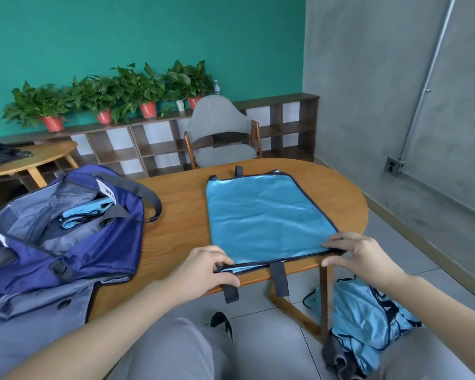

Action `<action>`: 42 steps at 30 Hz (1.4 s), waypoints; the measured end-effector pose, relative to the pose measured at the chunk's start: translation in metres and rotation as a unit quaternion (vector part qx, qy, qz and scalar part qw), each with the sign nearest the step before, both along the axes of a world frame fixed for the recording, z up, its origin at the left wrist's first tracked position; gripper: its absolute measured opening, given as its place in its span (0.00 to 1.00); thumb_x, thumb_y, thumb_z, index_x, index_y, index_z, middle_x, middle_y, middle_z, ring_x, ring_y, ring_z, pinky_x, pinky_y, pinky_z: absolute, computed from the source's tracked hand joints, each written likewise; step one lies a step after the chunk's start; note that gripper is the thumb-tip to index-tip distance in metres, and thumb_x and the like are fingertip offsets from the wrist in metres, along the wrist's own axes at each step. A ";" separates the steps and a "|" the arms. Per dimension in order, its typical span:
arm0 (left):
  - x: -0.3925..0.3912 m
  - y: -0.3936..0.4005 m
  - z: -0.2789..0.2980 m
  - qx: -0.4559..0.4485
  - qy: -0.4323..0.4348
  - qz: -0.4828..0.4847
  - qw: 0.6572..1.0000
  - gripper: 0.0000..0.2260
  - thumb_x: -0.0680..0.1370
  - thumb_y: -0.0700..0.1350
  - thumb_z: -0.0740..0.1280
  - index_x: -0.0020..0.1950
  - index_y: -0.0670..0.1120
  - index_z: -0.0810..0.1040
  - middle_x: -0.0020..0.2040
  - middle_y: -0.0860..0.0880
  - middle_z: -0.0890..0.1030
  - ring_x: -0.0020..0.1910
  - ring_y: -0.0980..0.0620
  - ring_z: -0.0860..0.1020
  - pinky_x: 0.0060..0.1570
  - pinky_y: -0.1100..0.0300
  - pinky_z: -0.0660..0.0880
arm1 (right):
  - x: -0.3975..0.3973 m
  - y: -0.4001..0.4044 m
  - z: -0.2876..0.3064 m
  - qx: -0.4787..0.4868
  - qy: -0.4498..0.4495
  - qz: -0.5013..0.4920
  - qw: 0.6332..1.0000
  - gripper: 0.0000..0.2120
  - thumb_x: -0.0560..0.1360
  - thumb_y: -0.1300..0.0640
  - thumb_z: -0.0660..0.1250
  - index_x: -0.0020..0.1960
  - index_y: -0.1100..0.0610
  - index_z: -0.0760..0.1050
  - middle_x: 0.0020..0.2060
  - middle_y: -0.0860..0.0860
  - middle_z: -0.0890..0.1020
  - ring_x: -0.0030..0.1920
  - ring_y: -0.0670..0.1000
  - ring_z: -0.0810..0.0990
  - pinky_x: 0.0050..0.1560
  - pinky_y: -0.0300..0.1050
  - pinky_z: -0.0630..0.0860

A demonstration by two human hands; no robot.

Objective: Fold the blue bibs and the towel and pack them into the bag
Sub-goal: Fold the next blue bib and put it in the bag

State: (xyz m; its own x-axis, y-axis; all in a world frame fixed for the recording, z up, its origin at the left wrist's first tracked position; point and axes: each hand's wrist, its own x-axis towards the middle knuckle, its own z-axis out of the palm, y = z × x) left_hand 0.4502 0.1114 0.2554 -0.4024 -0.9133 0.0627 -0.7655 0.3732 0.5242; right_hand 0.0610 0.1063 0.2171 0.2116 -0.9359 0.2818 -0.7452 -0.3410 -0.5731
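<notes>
Shiny blue bib (266,218) lies flat and rectangular on the oval wooden table (176,229), right of the open navy bag (66,237). Left hand (203,272) and right hand (365,259) each pinch a near corner of its dark-trimmed hem.

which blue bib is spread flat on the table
The bib both hands pinch by its near edge. Others: folded in the bag, or heaped right on the floor.

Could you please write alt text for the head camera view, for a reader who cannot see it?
Both hands, left hand and right hand, pinch the near edge of a blue bib flat on a wooden table. An open navy bag holding folded bibs sits left.
</notes>
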 end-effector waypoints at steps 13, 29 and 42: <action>-0.005 0.029 -0.002 -0.020 0.007 0.064 0.998 0.11 0.67 0.55 0.81 0.38 0.52 0.83 0.38 0.56 0.80 0.36 0.59 0.73 0.37 0.64 0.68 | 0.003 0.020 0.011 -0.042 0.052 0.006 0.998 0.03 0.76 0.55 0.74 0.48 0.48 0.82 0.44 0.41 0.82 0.47 0.40 0.78 0.53 0.40 0.76; 0.010 0.002 0.078 -0.024 0.278 0.095 0.956 0.04 0.80 0.43 0.70 0.51 0.43 0.81 0.39 0.52 0.86 0.38 0.58 0.84 0.37 0.70 0.74 | 0.025 -0.016 0.110 0.128 -0.280 0.021 0.951 0.12 0.71 0.54 0.77 0.47 0.63 0.84 0.43 0.58 0.87 0.44 0.58 0.87 0.47 0.51 0.83; 0.041 -0.114 -0.027 -0.088 0.225 0.249 0.938 0.10 0.77 0.53 0.73 0.57 0.53 0.82 0.47 0.58 0.84 0.47 0.61 0.81 0.50 0.65 0.75 | 0.058 -0.147 0.019 0.104 -0.126 -0.075 0.984 0.16 0.69 0.42 0.77 0.54 0.44 0.81 0.45 0.40 0.82 0.47 0.37 0.79 0.42 0.30 0.71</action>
State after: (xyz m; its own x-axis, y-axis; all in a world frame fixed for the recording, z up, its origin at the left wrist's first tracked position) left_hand 0.4908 -0.0022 0.2281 0.1744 -0.9408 0.2907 -0.5831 0.1392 0.8004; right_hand 0.1186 -0.0405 0.2362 0.0148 -0.9941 0.1075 -0.6032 -0.0947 -0.7920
